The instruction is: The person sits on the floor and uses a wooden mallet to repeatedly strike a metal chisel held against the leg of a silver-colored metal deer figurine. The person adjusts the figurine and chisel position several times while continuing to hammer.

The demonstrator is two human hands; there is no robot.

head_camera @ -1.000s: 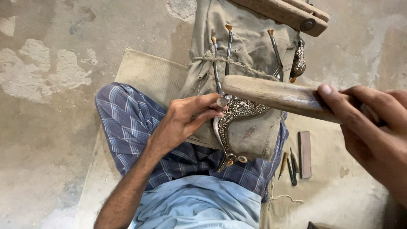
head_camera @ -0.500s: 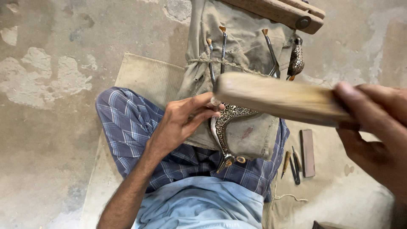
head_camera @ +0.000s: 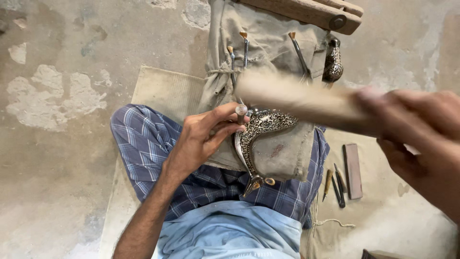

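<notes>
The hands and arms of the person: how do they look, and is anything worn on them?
Both are bare. The left hand and its forearm show no glove, ring, watch or sleeve in view. The right hand is blurred and cut by the frame edge; no glove or sleeve shows there, but small items cannot be judged. No markings are visible.

A pale matt wooden mallet (head_camera: 297, 98), blurred, sits above a dull steel punch (head_camera: 241, 113) and a glossy engraved metal piece (head_camera: 258, 139) on coarse dusty canvas (head_camera: 282, 158), beside woven checked cloth (head_camera: 143, 144) and rough patchy concrete (head_camera: 62, 96).
</notes>
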